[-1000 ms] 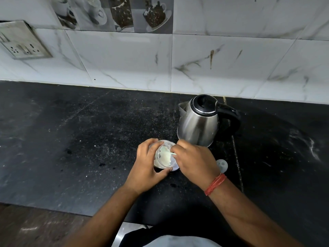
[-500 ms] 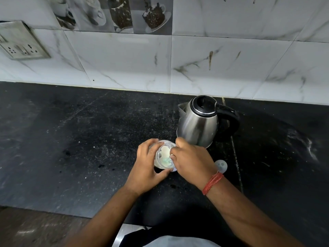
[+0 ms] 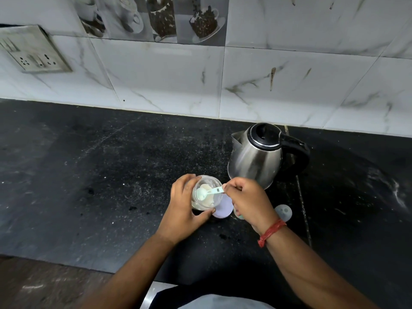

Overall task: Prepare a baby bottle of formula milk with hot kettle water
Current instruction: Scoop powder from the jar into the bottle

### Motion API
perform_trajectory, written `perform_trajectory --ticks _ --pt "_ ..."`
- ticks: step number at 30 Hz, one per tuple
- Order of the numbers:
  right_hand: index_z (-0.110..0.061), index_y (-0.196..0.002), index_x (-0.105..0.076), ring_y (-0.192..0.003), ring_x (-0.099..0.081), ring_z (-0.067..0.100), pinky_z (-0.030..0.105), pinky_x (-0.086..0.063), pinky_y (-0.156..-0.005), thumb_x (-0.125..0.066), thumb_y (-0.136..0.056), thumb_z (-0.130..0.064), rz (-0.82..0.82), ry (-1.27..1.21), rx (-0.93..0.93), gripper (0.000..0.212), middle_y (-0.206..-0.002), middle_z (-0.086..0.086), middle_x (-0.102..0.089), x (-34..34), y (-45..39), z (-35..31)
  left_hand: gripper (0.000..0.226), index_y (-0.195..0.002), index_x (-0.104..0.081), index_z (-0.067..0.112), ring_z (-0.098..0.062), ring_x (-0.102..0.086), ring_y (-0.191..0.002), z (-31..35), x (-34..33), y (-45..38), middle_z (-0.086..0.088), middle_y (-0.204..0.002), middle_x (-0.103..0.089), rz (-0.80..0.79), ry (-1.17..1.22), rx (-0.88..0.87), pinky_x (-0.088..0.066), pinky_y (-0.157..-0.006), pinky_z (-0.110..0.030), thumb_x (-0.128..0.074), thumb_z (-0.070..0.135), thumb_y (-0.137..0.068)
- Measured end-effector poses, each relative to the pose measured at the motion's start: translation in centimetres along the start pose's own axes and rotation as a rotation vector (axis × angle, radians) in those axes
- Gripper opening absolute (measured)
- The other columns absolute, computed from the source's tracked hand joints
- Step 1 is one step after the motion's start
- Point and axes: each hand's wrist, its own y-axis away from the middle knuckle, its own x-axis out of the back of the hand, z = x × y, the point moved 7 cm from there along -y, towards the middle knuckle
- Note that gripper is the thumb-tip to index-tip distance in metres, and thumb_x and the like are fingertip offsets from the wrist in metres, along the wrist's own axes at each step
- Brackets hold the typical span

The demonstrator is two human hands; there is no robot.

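Note:
A small clear jar (image 3: 209,201) holding pale formula powder stands on the black counter (image 3: 100,175), and my left hand (image 3: 184,208) wraps around its left side. My right hand (image 3: 247,201) pinches the handle of a light green scoop (image 3: 207,192) whose bowl, with white powder in it, sits over the jar's mouth. The steel kettle (image 3: 256,161) with a black lid and handle stands just behind my right hand, lid shut. A lilac round lid (image 3: 223,210) lies beside the jar, partly hidden by my hand.
A pale round cap (image 3: 283,211) lies on the counter right of my right wrist. A small greenish piece (image 3: 239,215) peeks out under my right hand. A switch and socket plate (image 3: 33,50) is on the tiled wall at far left. The counter's front edge runs below my forearms.
My right hand has drawn back to the right and lifted the scoop, so its bowl now shows over the jar's mouth. The left hand keeps its hold on the jar.

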Motion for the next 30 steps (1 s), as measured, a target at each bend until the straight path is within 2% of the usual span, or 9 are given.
perform_trajectory --ticks 4,8,11,13,16,22,24,27,30 --pt "-0.008 -0.079 -0.067 -0.039 -0.042 0.010 0.025 -0.037 -0.044 -0.062 -0.097 -0.020 0.052 -0.116 -0.059 0.022 -0.046 -0.006 -0.048 -0.2 -0.1 0.3 0.088 -0.148 -0.041 0.016 -0.017 -0.040 -0.143 -1.4 0.1 0.2 0.003 -0.148 -0.037 -0.019 0.071 0.061 -0.040 -0.116 -0.034 -0.085 0.043 -0.077" --pt "-0.003 -0.085 -0.066 -0.038 -0.040 0.011 0.022 -0.036 -0.038 -0.060 -0.098 -0.016 0.066 -0.198 -0.094 0.020 -0.048 0.002 -0.047 -0.5 0.0 0.5 0.079 -0.141 -0.043 0.028 -0.009 -0.044 -0.137 -2.0 0.6 0.4 0.007 -0.140 -0.041 -0.011 0.126 0.104 -0.038 -0.113 -0.020 -0.087 0.038 -0.076" --pt "-0.002 -0.085 -0.065 -0.040 -0.039 0.011 0.022 -0.036 -0.039 -0.060 -0.099 -0.015 0.069 -0.264 -0.127 0.019 -0.050 0.002 -0.044 -1.1 0.0 0.9 0.077 -0.138 -0.043 0.026 -0.001 -0.047 -0.129 -3.0 0.7 0.8 0.007 -0.135 -0.043 0.008 0.160 0.189 -0.039 -0.105 -0.011 -0.090 0.022 -0.077" --pt "-0.001 -0.088 -0.065 -0.042 -0.039 0.011 0.023 -0.036 -0.039 -0.060 -0.099 -0.015 0.067 -0.301 -0.149 0.018 -0.050 0.001 -0.043 -1.4 0.1 1.1 0.076 -0.137 -0.043 0.025 0.003 -0.050 -0.125 -3.9 0.8 1.2 0.009 -0.133 -0.043 0.015 0.179 0.251 -0.042 -0.102 -0.010 -0.089 0.017 -0.078" --pt "-0.004 -0.089 -0.066 -0.041 -0.039 0.009 0.022 -0.035 -0.040 -0.061 -0.099 -0.015 0.066 -0.340 -0.170 0.016 -0.051 0.001 -0.044 -1.5 0.3 1.1 0.077 -0.136 -0.039 0.031 0.004 -0.051 -0.125 -5.0 0.8 1.5 0.012 -0.134 -0.042 0.011 0.198 0.299 -0.043 -0.102 -0.010 -0.089 0.020 -0.079" --pt "-0.004 -0.089 -0.066 -0.040 -0.039 0.006 0.021 -0.034 -0.038 -0.059 -0.099 -0.013 0.063 -0.399 -0.183 0.015 -0.051 -0.001 -0.043 -1.4 0.6 0.9 0.081 -0.138 -0.033 0.032 0.013 -0.048 -0.125 -6.0 0.8 1.4 0.005 -0.141 -0.043 -0.012 0.235 0.370 -0.038 -0.099 -0.002 -0.089 0.022 -0.080" --pt "-0.002 -0.092 -0.067 -0.040 -0.039 0.006 0.021 -0.034 -0.038 -0.060 -0.099 -0.013 0.069 -0.414 -0.183 0.015 -0.048 -0.004 -0.044 -1.1 0.6 0.9 0.083 -0.141 -0.033 0.033 0.010 -0.048 -0.128 -6.5 0.8 1.5 0.005 -0.143 -0.043 -0.023 0.239 0.375 -0.039 -0.105 -0.008 -0.089 0.024 -0.080" --pt "-0.003 -0.093 -0.067 -0.040 -0.040 0.007 0.022 -0.033 -0.039 -0.060 -0.099 -0.013 0.080 -0.447 -0.189 0.014 -0.044 -0.009 -0.047 -0.7 0.7 1.0 0.092 -0.148 -0.030 0.031 -0.001 -0.045 -0.137 -7.1 0.7 1.9 0.008 -0.148 -0.040 -0.049 0.242 0.376 -0.039 -0.117 -0.027 -0.090 0.033 -0.078" --pt "-0.005 -0.091 -0.066 -0.041 -0.039 0.008 0.022 -0.033 -0.038 -0.060 -0.099 -0.014 0.101 -0.470 -0.185 0.014 -0.043 -0.006 -0.044 0.2 0.9 1.2 0.105 -0.154 -0.026 0.025 -0.007 -0.036 -0.145 -6.7 1.5 2.0 0.012 -0.153 -0.031 -0.002 0.197 0.379 -0.031 -0.122 -0.030 -0.080 0.057 -0.071"
